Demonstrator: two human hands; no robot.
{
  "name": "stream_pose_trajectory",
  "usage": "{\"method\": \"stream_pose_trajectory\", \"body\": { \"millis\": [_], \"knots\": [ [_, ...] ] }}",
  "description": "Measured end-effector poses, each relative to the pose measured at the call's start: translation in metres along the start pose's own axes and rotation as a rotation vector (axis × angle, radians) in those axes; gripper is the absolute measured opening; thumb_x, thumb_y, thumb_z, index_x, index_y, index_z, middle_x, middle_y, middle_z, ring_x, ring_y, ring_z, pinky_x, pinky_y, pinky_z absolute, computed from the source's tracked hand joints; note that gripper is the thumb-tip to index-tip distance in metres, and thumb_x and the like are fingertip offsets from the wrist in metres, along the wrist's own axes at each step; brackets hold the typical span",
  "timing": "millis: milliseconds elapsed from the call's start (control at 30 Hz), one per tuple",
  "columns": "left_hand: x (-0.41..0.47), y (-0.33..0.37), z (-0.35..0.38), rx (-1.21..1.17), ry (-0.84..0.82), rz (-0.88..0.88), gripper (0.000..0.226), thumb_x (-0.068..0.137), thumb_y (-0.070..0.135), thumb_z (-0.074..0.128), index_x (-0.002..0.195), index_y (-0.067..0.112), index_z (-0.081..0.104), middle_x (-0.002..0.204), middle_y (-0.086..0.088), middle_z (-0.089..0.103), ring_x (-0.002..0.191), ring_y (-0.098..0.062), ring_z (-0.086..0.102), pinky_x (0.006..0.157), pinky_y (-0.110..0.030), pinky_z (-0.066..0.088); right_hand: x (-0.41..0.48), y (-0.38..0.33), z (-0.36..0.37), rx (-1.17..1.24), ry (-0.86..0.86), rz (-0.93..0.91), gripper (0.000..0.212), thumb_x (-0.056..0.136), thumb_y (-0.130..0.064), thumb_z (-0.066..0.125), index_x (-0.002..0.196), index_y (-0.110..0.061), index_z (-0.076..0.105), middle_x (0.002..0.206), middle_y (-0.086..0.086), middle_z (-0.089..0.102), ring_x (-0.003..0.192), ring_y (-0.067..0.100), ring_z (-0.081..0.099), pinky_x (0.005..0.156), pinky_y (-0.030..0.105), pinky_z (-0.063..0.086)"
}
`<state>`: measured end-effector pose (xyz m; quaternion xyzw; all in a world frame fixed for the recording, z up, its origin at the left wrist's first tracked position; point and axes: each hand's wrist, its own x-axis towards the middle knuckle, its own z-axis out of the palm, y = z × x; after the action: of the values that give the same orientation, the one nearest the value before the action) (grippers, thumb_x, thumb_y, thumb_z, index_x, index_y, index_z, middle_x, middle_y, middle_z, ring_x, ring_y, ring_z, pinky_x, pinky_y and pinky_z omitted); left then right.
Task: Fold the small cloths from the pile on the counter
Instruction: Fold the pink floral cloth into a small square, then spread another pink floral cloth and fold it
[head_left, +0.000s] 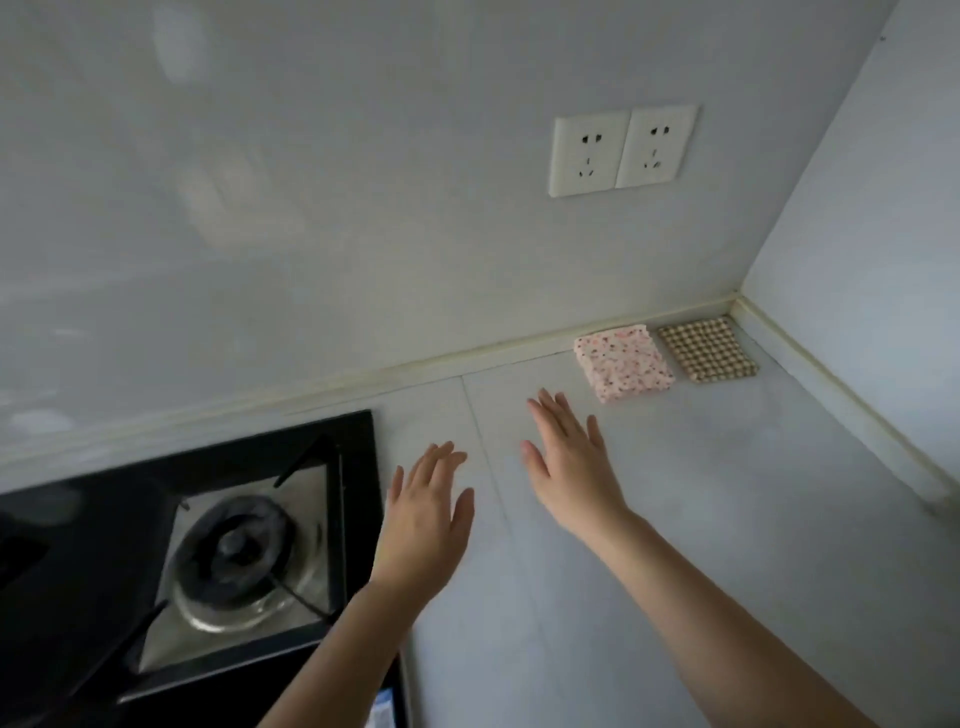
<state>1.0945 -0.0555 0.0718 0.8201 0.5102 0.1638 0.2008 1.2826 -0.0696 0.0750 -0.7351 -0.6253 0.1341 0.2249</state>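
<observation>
At the lower left of the frame sits a black gas hob (234, 561) with one burner and its pan support. Just right of it, low in the middle of the frame, the left hand (426, 519) is stretched out flat over the pale grey counter (727, 519), fingers straight and slightly spread, holding nothing. Right of it and a little higher, the right hand (571, 467) is also flat, fingers straight and fanned, empty. Whether either palm touches the counter cannot be told.

Above, in the upper middle right, a white double wall socket (622, 150) is set in the grey wall.

Right of centre, against the back wall, lies a pink speckled cloth (623, 361), folded into a neat square, near the right hand's fingertips but apart from them. Just beside it, in the corner where the two walls meet, lies a brown checked cloth (709, 349), also folded flat. No pile of unfolded cloths shows in the frame.

The cloths look thin, light and soft, likely to go limp when lifted and to slide easily on the smooth counter. They are not fragile. A pinch at two corners or along one edge should suit best, with a flat palm to press each fold down.
</observation>
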Motion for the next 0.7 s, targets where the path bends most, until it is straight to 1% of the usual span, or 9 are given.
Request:
{"method": "stream_pose_trajectory", "body": {
  "millis": [33,100,167,233,333,367,467,533,700],
  "knots": [
    [-0.032,-0.015,-0.023,-0.016,0.044,-0.007,0.055,0.091,0.045,0.023,0.133,0.022,0.049,0.144,0.004,0.045,0.140,-0.014,0.032,0.117,-0.042,0.019,-0.022,-0.032,0.005,0.032,0.000,-0.005,0.052,0.103,-0.029,0.038,0.152,-0.015,0.026,0.162,-0.001,0.017,0.151,0.015,0.007,0.120,0.041,0.002],
    [-0.098,-0.047,-0.066,-0.019,0.134,-0.015,0.040,0.092,0.035,0.035,0.124,0.020,0.054,0.135,0.004,0.052,0.131,-0.016,0.043,0.113,-0.041,0.025,-0.070,-0.098,0.020,0.078,0.002,-0.036,0.051,0.103,-0.028,0.041,0.151,-0.015,0.030,0.161,-0.001,0.021,0.150,0.016,0.011,0.120,0.040,0.004],
    [-0.165,-0.081,-0.101,0.006,0.193,-0.047,0.029,0.094,0.024,0.047,0.122,0.020,0.055,0.131,0.004,0.054,0.126,-0.017,0.046,0.113,-0.038,0.024,-0.118,-0.164,0.039,0.142,-0.019,-0.070,0.050,0.103,-0.029,0.041,0.150,-0.016,0.032,0.160,-0.001,0.025,0.149,0.016,0.015,0.120,0.040,0.007],
    [-0.227,-0.114,-0.135,0.023,0.227,-0.114,0.029,0.095,0.020,0.051,0.123,0.021,0.055,0.129,0.005,0.054,0.124,-0.016,0.047,0.113,-0.037,0.024,-0.157,-0.226,0.058,0.210,-0.042,-0.131,0.049,0.102,-0.029,0.044,0.148,-0.017,0.036,0.158,-0.001,0.030,0.148,0.016,0.021,0.121,0.042,0.013],
    [-0.301,-0.165,-0.179,0.025,0.275,-0.228,0.027,0.094,0.020,0.053,0.121,0.019,0.057,0.125,0.006,0.056,0.118,-0.017,0.051,0.111,-0.042,0.031,-0.196,-0.304,0.086,0.266,-0.052,-0.212,0.046,0.100,-0.027,0.050,0.143,-0.016,0.044,0.151,0.002,0.040,0.142,0.018,0.033,0.117,0.042,0.025],
    [-0.319,-0.181,-0.192,0.020,0.298,-0.265,0.027,0.094,0.019,0.053,0.121,0.018,0.058,0.125,0.006,0.057,0.117,-0.017,0.051,0.110,-0.043,0.033,-0.204,-0.326,0.094,0.277,-0.071,-0.234,0.046,0.100,-0.027,0.051,0.143,-0.015,0.044,0.151,0.002,0.040,0.142,0.018,0.033,0.117,0.041,0.027],
    [-0.361,-0.227,-0.223,0.002,0.377,-0.356,0.025,0.093,0.017,0.055,0.118,0.018,0.059,0.120,0.006,0.059,0.113,-0.017,0.054,0.106,-0.044,0.036,-0.214,-0.384,0.121,0.257,-0.153,-0.311,0.046,0.101,-0.028,0.048,0.145,-0.016,0.041,0.152,0.001,0.038,0.142,0.014,0.030,0.119,0.032,0.023],
    [-0.379,-0.258,-0.240,0.005,0.419,-0.406,0.025,0.092,0.016,0.056,0.117,0.018,0.060,0.117,0.007,0.060,0.110,-0.017,0.055,0.104,-0.042,0.038,-0.213,-0.418,0.142,0.235,-0.201,-0.369,0.046,0.101,-0.028,0.047,0.145,-0.016,0.040,0.153,0.000,0.037,0.142,0.013,0.030,0.119,0.032,0.023],
    [-0.403,-0.342,-0.276,0.018,0.456,-0.499,0.024,0.091,0.016,0.057,0.115,0.018,0.062,0.116,0.007,0.060,0.108,-0.017,0.056,0.100,-0.045,0.042,-0.196,-0.499,0.204,0.200,-0.296,-0.484,0.045,0.101,-0.028,0.046,0.145,-0.016,0.041,0.152,-0.002,0.036,0.142,0.012,0.029,0.116,0.026,0.023]
  ]
}}
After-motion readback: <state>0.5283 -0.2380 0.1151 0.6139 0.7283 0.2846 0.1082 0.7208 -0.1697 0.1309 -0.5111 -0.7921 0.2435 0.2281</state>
